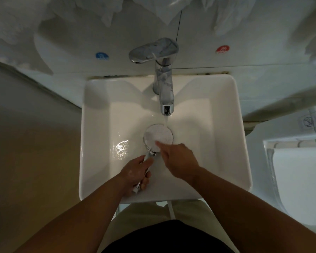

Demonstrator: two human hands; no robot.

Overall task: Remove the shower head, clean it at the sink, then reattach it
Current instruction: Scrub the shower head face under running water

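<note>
Your left hand [135,172] is wrapped round the handle of the shower head [158,135], which lies face up in the sink [241,143] directly below the faucet [164,79] spout. The water stream [166,119] lands on the edge of its round plate nearest the faucet. Your right hand [179,159] grips nothing; an outstretched finger presses on the plate's edge furthest from the faucet. Going by the chrome and the running water, I judge the piece stiff, fairly light and slick when wet. So keep your hold on the handle, where your fingers can close fully, rather than on the smooth rim of the head. The handle's bare end pokes out of your fist, on the side away from the faucet
</note>
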